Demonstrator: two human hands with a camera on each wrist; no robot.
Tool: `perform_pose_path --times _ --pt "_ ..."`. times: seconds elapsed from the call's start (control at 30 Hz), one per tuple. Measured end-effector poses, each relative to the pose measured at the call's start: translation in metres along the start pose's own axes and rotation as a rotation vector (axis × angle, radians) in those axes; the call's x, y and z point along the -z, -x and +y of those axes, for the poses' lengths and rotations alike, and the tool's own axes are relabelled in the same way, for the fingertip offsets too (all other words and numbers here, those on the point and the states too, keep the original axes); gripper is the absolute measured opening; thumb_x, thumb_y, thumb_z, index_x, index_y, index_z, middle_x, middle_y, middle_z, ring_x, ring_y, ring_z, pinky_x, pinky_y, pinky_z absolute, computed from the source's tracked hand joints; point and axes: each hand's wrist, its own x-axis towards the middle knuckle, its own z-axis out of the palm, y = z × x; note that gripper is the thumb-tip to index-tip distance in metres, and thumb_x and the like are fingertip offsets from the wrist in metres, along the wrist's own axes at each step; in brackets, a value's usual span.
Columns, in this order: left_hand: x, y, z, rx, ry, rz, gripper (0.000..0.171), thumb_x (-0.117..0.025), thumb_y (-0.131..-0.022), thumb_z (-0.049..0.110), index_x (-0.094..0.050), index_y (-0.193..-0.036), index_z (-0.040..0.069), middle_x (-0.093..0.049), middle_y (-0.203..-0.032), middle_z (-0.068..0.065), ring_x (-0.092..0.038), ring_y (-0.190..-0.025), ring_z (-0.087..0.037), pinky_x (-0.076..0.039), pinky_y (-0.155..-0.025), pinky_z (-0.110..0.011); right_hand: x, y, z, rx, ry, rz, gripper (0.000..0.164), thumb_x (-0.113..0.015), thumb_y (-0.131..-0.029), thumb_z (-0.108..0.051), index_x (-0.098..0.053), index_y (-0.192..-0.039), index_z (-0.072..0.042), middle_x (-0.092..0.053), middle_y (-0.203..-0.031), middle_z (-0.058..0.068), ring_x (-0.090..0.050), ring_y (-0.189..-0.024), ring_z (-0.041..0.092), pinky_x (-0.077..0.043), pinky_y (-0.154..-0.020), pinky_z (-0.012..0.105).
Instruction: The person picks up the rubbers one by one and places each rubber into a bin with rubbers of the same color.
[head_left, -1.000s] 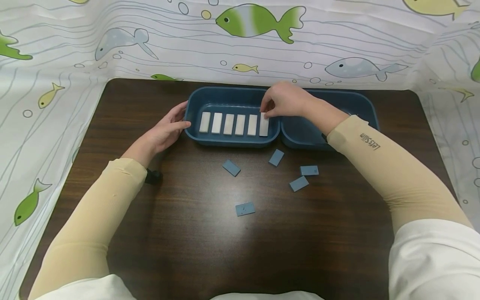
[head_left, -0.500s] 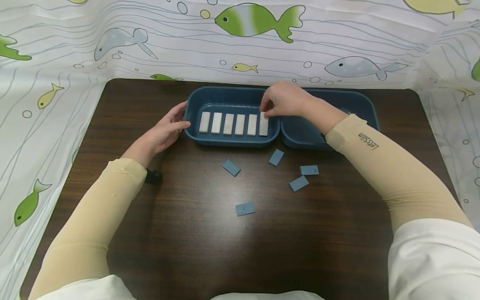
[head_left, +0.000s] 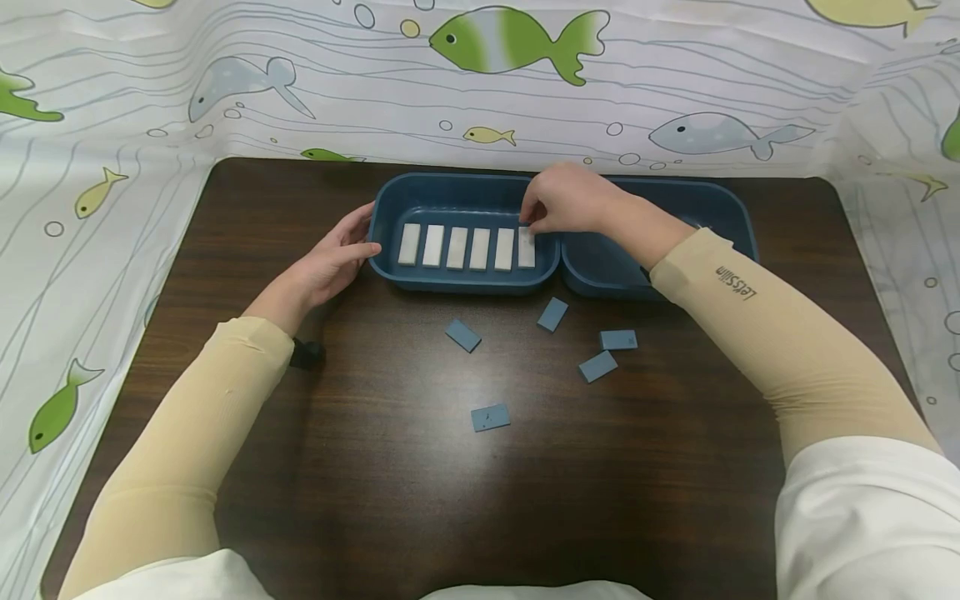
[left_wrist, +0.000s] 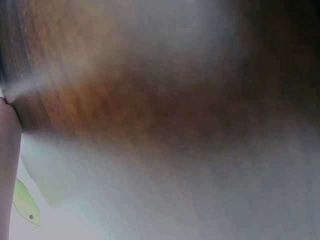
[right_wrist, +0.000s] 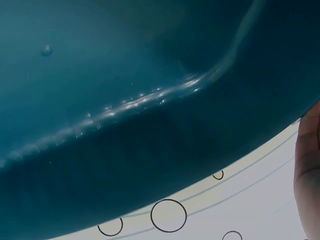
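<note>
On the dark table my left hand (head_left: 326, 262) holds the left end of a blue tray (head_left: 465, 283), its thumb on the rim and its fingers along the outside wall. Inside lie several white rectangular blocks (head_left: 457, 248) in a row, slightly tilted. At the row's right end my right hand (head_left: 573, 200) reaches down with bent fingers, pinching the far end of the last white block (head_left: 527, 250). Those fingertips partly hide that end. Only a sliver of the left hand (left_wrist: 9, 165) shows in the left wrist view, and an edge of the right hand (right_wrist: 309, 175) in the right wrist view.
A second blue tray (head_left: 600, 283) adjoins the first on the right, partly covered by my right forearm. Several small blue tiles lie loose before the trays, among them one tile (head_left: 462, 335) and a nearer tile (head_left: 491, 417). A fish-print curtain (head_left: 375, 100) stands behind the table.
The last white block has settled lower into the tray, its near end now level with the others. My right fingers stay at its far end. The left hand has not moved.
</note>
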Motion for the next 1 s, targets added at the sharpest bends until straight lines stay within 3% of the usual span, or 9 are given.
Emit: perform_pose_path --times 0.4,0.77,0.87,1.0 --pt "0.000 0.000 0.000 -0.007 0.006 -0.006 0.077 -0.048 -0.102 -0.005 -0.019 -0.170 0.018 -0.016 -0.178 -0.007 -0.018 -0.161 -0.023 -0.003 -0.137 -0.047 0.009 0.011 0.004 -0.029 -0.156 0.081 0.024 -0.076 -0.097 -0.007 -0.078 -0.119 0.001 -0.077 -0.117 0.019 -0.073 -0.106 0.031 -0.060 -0.098 0.046" --pt "0.000 0.000 0.000 -0.016 0.008 -0.018 0.078 -0.049 -0.102 -0.005 -0.018 -0.170 0.017 -0.015 -0.178 -0.007 -0.017 -0.161 -0.024 -0.003 -0.137 -0.048 0.025 0.053 0.005 -0.031 -0.179 0.299 0.025 -0.081 -0.094 -0.007 -0.078 -0.117 -0.001 -0.078 -0.116 0.017 -0.076 -0.104 0.033 -0.060 -0.097 0.048" --pt "0.000 0.001 0.000 -0.014 0.007 -0.020 0.078 -0.049 -0.102 -0.004 -0.018 -0.170 0.017 -0.015 -0.178 -0.007 -0.017 -0.161 -0.024 -0.004 -0.137 -0.048 0.026 0.069 0.007 -0.042 -0.201 0.369 0.025 -0.082 -0.093 -0.007 -0.079 -0.118 -0.003 -0.078 -0.115 0.015 -0.075 -0.102 0.024 -0.059 -0.096 0.031" --pt "0.001 0.001 -0.001 -0.013 0.004 -0.021 0.077 -0.049 -0.103 -0.004 -0.018 -0.170 0.017 -0.015 -0.178 -0.007 -0.018 -0.161 -0.024 -0.004 -0.137 -0.049 0.026 0.091 0.009 -0.064 -0.244 0.456 0.029 -0.084 -0.090 -0.005 -0.079 -0.119 -0.005 -0.079 -0.114 0.015 -0.066 -0.096 -0.006 -0.048 -0.090 0.008"
